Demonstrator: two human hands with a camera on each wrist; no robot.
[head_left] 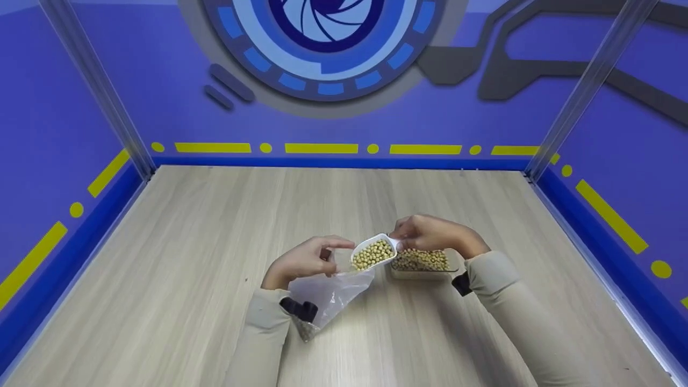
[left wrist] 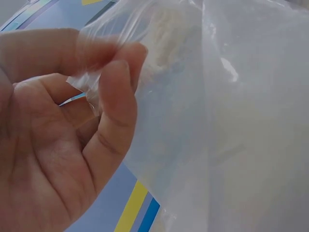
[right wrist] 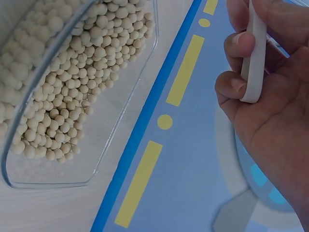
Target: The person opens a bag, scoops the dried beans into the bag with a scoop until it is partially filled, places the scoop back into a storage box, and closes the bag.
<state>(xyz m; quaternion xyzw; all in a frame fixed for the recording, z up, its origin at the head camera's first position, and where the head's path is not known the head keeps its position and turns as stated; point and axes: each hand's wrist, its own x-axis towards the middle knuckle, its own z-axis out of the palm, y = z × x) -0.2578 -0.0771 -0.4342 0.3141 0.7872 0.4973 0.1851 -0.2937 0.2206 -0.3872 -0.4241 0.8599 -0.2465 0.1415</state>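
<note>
My left hand (head_left: 306, 262) pinches the rim of a clear plastic bag (head_left: 336, 293) between thumb and fingers; the left wrist view shows the film (left wrist: 169, 121) bunched at the fingertips. The bag hangs down, with a few things in its bottom corner that I cannot make out. In my right hand (head_left: 432, 234) is a white scoop (head_left: 396, 244), its handle gripped by curled fingers. Soybeans (head_left: 372, 255) fill the scoop, which is held over the bag's mouth, tilted toward it. Below the right hand stands a clear box (head_left: 424, 275) of soybeans (right wrist: 72, 82).
A light wooden tabletop (head_left: 188, 242) lies under everything. Blue panels (head_left: 333, 129) with yellow marks enclose its back and both sides, with metal posts (head_left: 102, 86) at the corners.
</note>
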